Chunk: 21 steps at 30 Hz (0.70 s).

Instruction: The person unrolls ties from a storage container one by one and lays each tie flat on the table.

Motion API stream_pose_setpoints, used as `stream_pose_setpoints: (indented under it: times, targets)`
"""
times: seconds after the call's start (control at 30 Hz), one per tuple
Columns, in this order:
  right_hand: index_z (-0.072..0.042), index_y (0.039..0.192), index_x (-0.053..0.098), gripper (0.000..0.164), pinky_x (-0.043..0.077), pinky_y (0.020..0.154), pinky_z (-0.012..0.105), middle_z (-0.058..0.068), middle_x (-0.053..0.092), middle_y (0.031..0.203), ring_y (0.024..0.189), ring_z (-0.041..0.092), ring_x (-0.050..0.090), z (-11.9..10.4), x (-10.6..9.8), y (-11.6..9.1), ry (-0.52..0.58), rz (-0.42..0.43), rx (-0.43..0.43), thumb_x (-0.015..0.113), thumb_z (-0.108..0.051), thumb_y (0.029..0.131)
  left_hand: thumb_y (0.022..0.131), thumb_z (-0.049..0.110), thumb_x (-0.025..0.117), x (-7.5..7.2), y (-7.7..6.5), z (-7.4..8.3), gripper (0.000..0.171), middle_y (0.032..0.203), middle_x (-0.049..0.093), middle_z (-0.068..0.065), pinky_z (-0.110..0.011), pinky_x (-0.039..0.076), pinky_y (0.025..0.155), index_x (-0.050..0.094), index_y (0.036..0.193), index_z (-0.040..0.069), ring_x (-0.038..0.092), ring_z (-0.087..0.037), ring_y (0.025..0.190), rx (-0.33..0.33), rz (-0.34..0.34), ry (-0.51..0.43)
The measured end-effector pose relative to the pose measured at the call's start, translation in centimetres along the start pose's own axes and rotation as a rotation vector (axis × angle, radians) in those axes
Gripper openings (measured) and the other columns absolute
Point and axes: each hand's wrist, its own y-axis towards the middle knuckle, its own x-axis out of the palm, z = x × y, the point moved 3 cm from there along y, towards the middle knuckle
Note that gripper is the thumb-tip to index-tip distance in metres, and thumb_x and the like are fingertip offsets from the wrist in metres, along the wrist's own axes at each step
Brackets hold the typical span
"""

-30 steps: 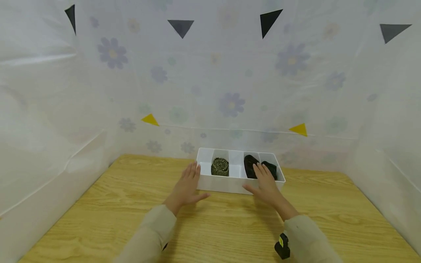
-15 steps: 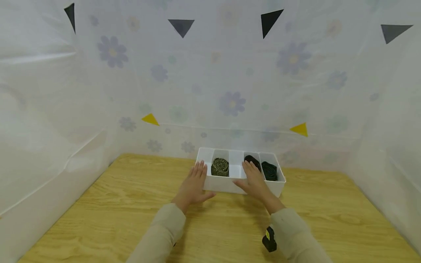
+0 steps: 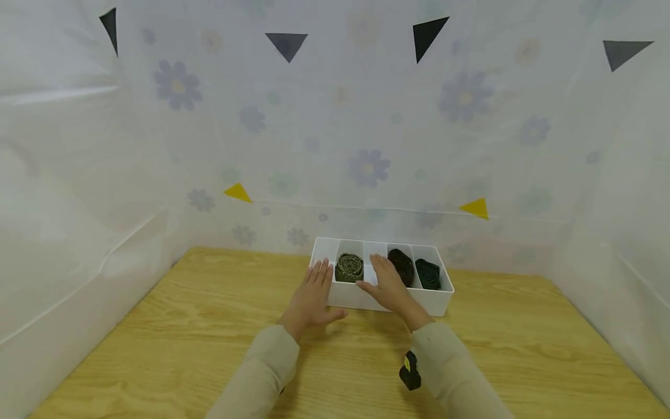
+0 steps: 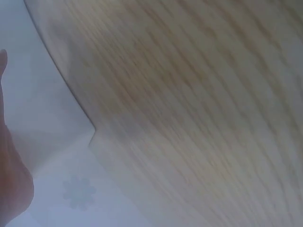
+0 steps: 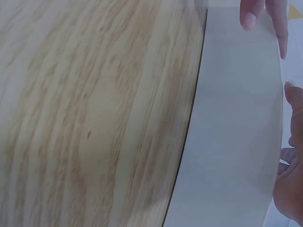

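Note:
A white divided box (image 3: 350, 295) stands at the back of the table. Its second compartment from the left holds an olive, coiled cloth roll (image 3: 349, 267); a dark brown roll (image 3: 401, 267) and a dark green roll (image 3: 428, 273) fill the two on the right. My left hand (image 3: 309, 297) lies over the front left of the box, fingers straight and side by side. Over the middle compartment reaches my right hand (image 3: 395, 291), fingers extended, thumb spread along the front rim. In the right wrist view the box's long front wall (image 5: 232, 118) runs between both hands.
The wooden table (image 3: 209, 326) extends around the box, with white flower-printed sheeting (image 3: 335, 116) rising behind and at both sides. Black and yellow triangles are stuck on the back sheet. A small black device (image 3: 410, 372) hangs by the right sleeve.
My right hand has slid left along the box, from the right-hand rolls to the middle compartment, uncovering those rolls. My left hand has shifted slightly right. The box stays put.

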Motion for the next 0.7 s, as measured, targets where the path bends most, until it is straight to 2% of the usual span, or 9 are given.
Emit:
stream_pose_setpoints:
  times: [0.23,0.43,0.53,0.7]
  targets:
    - [0.015,0.137,0.032,0.071,0.025,0.110,0.057,0.033,0.033,0.142,0.134,0.046,0.029,-0.9,0.8,1.1,0.011,0.004,-0.020,0.063,-0.027,0.088,0.084,0.062,0.048,0.0,-0.2,-0.1,0.097,0.154,0.013,-0.021,-0.045,0.014,0.118,0.016,0.146,-0.006,0.013,-0.034,0.143,0.010,0.006,-0.034]
    - [0.014,0.135,0.036,0.065,0.028,0.109,0.055,0.032,0.037,0.139,0.131,0.046,0.033,-1.7,1.3,2.2,0.078,-0.034,-0.033,0.062,-0.023,0.088,0.087,0.060,0.046,-0.3,-0.4,-0.2,0.092,0.155,0.012,-0.018,-0.044,0.011,0.119,0.016,0.147,-0.004,0.010,-0.030,0.145,-0.015,-0.024,-0.052]
    - [0.013,0.134,0.038,0.064,0.031,0.108,0.054,0.031,0.040,0.138,0.130,0.044,0.036,-1.8,1.4,2.6,0.102,-0.041,-0.011,0.064,-0.021,0.087,0.089,0.059,0.044,-0.4,-0.3,-0.1,0.090,0.155,0.011,-0.017,-0.044,0.010,0.119,0.014,0.147,-0.002,0.008,-0.030,0.145,-0.023,-0.052,-0.030]
    - [0.012,0.135,0.037,0.071,0.033,0.107,0.053,0.029,0.040,0.139,0.130,0.043,0.037,-1.8,0.9,3.2,0.110,-0.045,0.043,0.071,-0.021,0.082,0.089,0.058,0.045,-0.5,0.2,0.3,0.088,0.155,0.014,-0.018,-0.044,0.012,0.118,0.017,0.147,-0.002,0.011,-0.031,0.144,-0.021,-0.063,-0.018]
